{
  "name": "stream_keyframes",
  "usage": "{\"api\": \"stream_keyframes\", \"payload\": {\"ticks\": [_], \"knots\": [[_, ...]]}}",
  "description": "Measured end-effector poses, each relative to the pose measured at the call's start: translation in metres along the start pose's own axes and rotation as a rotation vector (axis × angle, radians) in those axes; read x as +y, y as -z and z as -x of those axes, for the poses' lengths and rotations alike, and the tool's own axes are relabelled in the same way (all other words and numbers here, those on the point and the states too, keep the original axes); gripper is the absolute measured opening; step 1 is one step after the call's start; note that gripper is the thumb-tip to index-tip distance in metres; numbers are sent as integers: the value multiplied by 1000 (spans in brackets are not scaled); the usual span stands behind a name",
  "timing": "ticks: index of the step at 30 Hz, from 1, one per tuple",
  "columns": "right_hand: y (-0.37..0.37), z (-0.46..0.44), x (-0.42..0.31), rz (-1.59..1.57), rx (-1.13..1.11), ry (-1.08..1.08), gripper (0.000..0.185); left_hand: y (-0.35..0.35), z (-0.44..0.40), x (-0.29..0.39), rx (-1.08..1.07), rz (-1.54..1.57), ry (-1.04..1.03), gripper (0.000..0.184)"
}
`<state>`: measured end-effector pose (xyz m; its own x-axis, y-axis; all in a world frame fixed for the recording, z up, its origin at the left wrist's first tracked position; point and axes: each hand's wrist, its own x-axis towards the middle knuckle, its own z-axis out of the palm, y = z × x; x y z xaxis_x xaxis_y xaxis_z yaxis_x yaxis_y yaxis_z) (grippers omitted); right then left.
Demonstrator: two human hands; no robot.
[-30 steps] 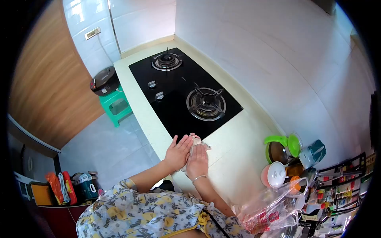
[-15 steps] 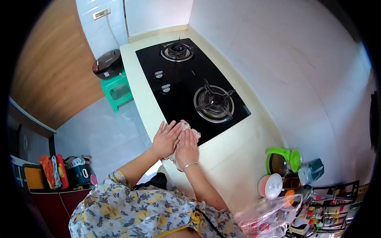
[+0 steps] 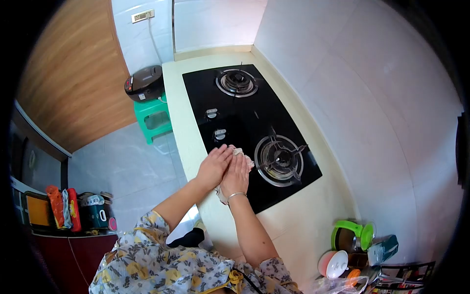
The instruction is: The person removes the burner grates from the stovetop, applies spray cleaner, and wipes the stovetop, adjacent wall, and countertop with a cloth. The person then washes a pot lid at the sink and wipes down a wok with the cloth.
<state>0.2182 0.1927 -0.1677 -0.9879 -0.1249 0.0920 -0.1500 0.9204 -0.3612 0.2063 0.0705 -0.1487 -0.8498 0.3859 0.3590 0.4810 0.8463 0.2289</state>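
Observation:
A pale, crumpled cloth (image 3: 221, 194) lies under both hands at the front left part of the black glass stove (image 3: 270, 195). My left hand (image 3: 214, 165) rests flat with its fingers stretched over the edge of the other hand. Pressed on the cloth is my right hand (image 3: 236, 175), fingers extended, with a bracelet at its wrist. To the right of the hands is the near burner (image 3: 279, 160); two knobs, one of them the nearer knob (image 3: 220, 134), sit just beyond them.
A black rice cooker (image 3: 146, 83) sits on a green stool (image 3: 155, 115) left of the counter (image 3: 182, 142). At the lower right stand a green-handled pot (image 3: 346, 237), a white-lidded container (image 3: 336, 264) and a plastic bag (image 3: 338, 285). Packages fill a holder at the lower left.
Both hands and the cloth have slid farther onto the stove, toward the knobs and left of the near burner. The camera view has shifted too.

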Motion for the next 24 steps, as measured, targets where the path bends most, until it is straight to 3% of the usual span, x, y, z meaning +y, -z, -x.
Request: {"api": "stream_keyframes", "payload": {"ticks": [2,3,6,9,12,13,24], "knots": [[-5,-17,3,29,-53,-33,61,-7,-6,3,109,381,29,43],[-8,-26,6,71,-59,-45,62,7,-9,9,43,619,58,46],[-14,-48,5,218,-52,-75,62,-7,-21,7,130,515,7,50],[0,-70,-3,523,-101,-54,63,-18,-40,-4,87,478,16,54],[-2,-92,2,619,-161,-75,66,-28,-60,-18,45,515,28,56],[0,-99,2,479,-201,-137,67,-31,-66,-23,34,539,23,57],[-2,-116,12,329,-173,-198,71,-44,-86,-33,-29,584,6,59]]}}
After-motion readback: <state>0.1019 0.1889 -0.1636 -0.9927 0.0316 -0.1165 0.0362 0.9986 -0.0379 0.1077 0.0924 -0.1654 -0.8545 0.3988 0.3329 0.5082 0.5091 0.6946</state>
